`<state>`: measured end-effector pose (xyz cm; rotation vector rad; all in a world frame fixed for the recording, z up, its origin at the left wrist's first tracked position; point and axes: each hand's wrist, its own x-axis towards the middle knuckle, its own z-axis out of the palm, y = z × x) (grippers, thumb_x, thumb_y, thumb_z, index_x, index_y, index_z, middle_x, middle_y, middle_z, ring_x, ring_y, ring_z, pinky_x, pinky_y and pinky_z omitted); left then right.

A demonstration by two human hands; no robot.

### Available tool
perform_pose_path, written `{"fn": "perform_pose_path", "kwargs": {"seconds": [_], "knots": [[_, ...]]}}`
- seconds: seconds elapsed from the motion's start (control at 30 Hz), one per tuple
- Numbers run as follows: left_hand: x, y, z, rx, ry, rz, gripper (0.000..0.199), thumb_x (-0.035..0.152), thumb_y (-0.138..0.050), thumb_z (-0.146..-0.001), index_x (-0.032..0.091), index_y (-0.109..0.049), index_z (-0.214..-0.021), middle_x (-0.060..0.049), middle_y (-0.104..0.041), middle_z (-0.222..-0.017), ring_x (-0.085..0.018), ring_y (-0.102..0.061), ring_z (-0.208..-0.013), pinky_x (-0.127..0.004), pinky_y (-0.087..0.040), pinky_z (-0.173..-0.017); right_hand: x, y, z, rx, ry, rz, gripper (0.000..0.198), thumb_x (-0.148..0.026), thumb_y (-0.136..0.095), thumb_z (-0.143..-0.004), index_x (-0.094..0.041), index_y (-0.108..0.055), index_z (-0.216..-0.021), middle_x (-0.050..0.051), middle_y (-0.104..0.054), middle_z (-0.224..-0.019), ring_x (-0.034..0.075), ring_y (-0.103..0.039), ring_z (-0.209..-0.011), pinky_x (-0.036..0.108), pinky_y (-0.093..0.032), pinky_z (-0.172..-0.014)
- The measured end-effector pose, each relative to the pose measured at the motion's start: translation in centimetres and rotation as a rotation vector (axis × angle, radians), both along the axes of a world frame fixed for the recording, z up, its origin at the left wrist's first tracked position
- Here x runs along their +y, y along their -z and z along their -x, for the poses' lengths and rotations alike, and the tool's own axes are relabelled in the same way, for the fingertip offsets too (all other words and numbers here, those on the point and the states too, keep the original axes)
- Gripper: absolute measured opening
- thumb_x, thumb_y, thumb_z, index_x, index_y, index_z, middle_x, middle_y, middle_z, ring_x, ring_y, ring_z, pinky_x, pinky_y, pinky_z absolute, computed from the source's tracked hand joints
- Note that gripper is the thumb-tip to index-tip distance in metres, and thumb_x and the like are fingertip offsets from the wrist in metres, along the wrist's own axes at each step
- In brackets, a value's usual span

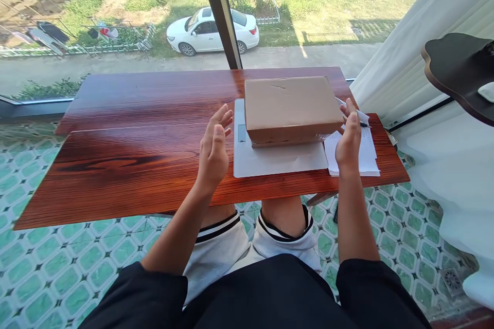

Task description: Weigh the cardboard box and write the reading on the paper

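Observation:
A closed brown cardboard box (291, 105) rests on a flat, light-grey rectangular slab (281, 162), which has a small darker rectangle near its left edge; its exact kind I cannot tell. My left hand (215, 149) is raised left of the box and slab, apart from the box, fingers stretched up and nothing in them. At the box's right end is my right hand (349, 136), upright with its fingers extended. Whether it touches the cardboard I cannot tell. Partly behind that hand lie white papers with writing (366, 154), a dark pen (365, 125) on top.
The reddish-brown wooden table (135, 164) extends far to the left, with a seam along its length. Large windows stand behind it, a white car (212, 31) outside. On the right hang white curtains (424, 185), beside a dark wavy-edged surface (459, 69). My legs are under the table's front edge.

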<state>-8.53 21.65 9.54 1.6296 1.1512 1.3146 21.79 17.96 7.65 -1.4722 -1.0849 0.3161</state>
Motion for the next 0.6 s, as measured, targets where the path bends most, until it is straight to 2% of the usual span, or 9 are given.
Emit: {"fn": "perform_pose_path", "kwargs": {"seconds": [0.13, 0.17, 0.23, 0.3, 0.47, 0.53, 0.6], "knots": [[-1.3, -1.6, 1.3, -0.070, -0.081, -0.130, 0.046, 0.050, -0.036, -0.101, 0.030, -0.062, -0.133, -0.006, -0.068, -0.133, -0.021, -0.064, -0.124, -0.040, -0.054, -0.102, -1.8, -1.5, 1.8, -0.160, 0.178, -0.263, 0.045, -0.044, -0.033, -0.106, -0.024, -0.059, -0.136, 0.009, -0.059, -0.132, 0.022, -0.057, -0.122, 0.046, -0.045, -0.101], [-1.8, -2.0, 1.5, -0.079, -0.091, -0.162, 0.043, 0.047, -0.038, -0.101, 0.030, -0.063, -0.131, -0.005, -0.070, -0.130, -0.021, -0.065, -0.122, -0.039, -0.054, -0.100, -2.3, -1.9, 2.6, -0.223, 0.199, -0.336, 0.041, -0.040, -0.033, -0.106, -0.022, -0.062, -0.130, 0.009, -0.061, -0.123, 0.022, -0.058, -0.115, 0.044, -0.046, -0.094], [-2.7, -2.8, 1.8, -0.066, -0.096, -0.221, 0.039, 0.042, -0.041, -0.100, 0.030, -0.065, -0.129, -0.004, -0.072, -0.125, -0.020, -0.066, -0.120, -0.038, -0.055, -0.098, -3.1, -2.6, 4.4, -0.310, 0.150, -0.420, 0.035, -0.033, -0.035, -0.105, -0.020, -0.066, -0.117, 0.009, -0.062, -0.106, 0.021, -0.058, -0.101, 0.039, -0.044, -0.081], [-3.5, -3.5, 1.9, -0.040, -0.079, -0.273, 0.038, 0.039, -0.044, -0.100, 0.030, -0.066, -0.128, -0.004, -0.072, -0.123, -0.020, -0.067, -0.116, -0.038, -0.055, -0.097, -3.7, -3.1, 6.5, -0.348, 0.023, -0.422, 0.031, -0.028, -0.036, -0.104, -0.019, -0.065, -0.108, 0.008, -0.061, -0.097, 0.019, -0.056, -0.093, 0.038, -0.042, -0.079], [-5.3, -5.4, 2.4, -0.015, 0.023, -0.338, 0.034, 0.029, -0.044, -0.099, 0.027, -0.070, -0.121, -0.004, -0.076, -0.109, -0.020, -0.070, -0.103, -0.038, -0.057, -0.091, -4.6, -3.0, 11.7, -0.303, -0.375, -0.315, 0.023, -0.017, -0.038, -0.102, -0.018, -0.061, -0.099, 0.005, -0.061, -0.087, 0.017, -0.055, -0.086, 0.036, -0.043, -0.079], [-5.8, -6.6, 2.5, 0.028, 0.119, -0.372, 0.034, 0.029, -0.042, -0.099, 0.025, -0.073, -0.111, -0.004, -0.077, -0.098, -0.020, -0.071, -0.094, -0.039, -0.057, -0.086, -4.7, -2.7, 13.7, -0.313, -0.579, -0.239, 0.021, -0.015, -0.040, -0.100, -0.018, -0.060, -0.095, 0.005, -0.062, -0.086, 0.017, -0.055, -0.086, 0.035, -0.044, -0.078], [-6.2, -8.0, 2.5, 0.102, 0.303, -0.390, 0.035, 0.029, -0.040, -0.099, 0.025, -0.074, -0.105, -0.003, -0.077, -0.090, -0.021, -0.071, -0.087, -0.040, -0.058, -0.081, -4.7, -2.3, 15.5, -0.341, -0.776, -0.126, 0.019, -0.021, -0.042, -0.100, -0.019, -0.058, -0.089, 0.005, -0.062, -0.084, 0.017, -0.054, -0.082, 0.034, -0.045, -0.074]]}}
